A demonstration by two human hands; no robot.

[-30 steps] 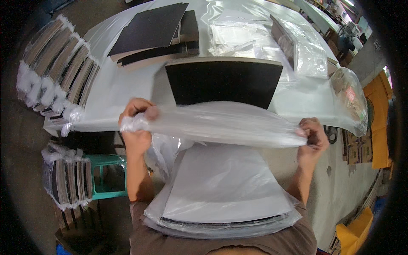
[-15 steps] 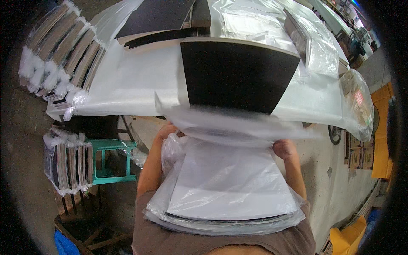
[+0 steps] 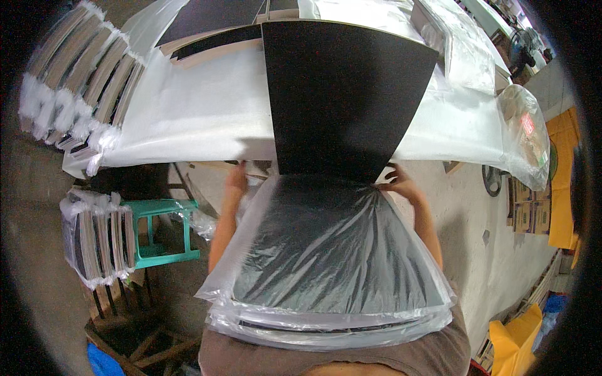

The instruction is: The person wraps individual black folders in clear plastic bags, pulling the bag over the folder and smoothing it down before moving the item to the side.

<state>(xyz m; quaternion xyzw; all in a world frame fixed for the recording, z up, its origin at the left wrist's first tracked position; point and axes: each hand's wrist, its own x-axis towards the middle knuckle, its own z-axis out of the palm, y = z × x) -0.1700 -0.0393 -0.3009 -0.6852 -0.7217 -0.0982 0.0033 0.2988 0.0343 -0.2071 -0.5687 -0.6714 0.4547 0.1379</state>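
A clear plastic bag (image 3: pixel 326 250) lies across my lap with a black sheet showing through it. More plastic-wrapped layers (image 3: pixel 332 332) lie beneath its near edge. A bare black board (image 3: pixel 351 94) lies on the table and reaches its near edge, meeting the bag's far end. My right hand (image 3: pixel 404 185) pinches the bag's far right corner, where creases fan out from the fingertips; some other fingers are lifted. My left hand (image 3: pixel 235 180) is beside the bag's far left corner; its fingers are partly hidden and blurred.
Wrapped stacks of boards (image 3: pixel 81 75) stand on the table's left end. Another wrapped stack (image 3: pixel 97 238) is beside a green stool (image 3: pixel 166 232). More black boards (image 3: pixel 210 25) and wrapped packs (image 3: pixel 458 44) are at the back. A plastic bag (image 3: pixel 527 135) hangs over the table's right edge.
The blurred plastic above my lap has come down, and a black sheet under plastic now shows where a white surface was. My right hand has moved up and inward; my left has shifted up slightly.
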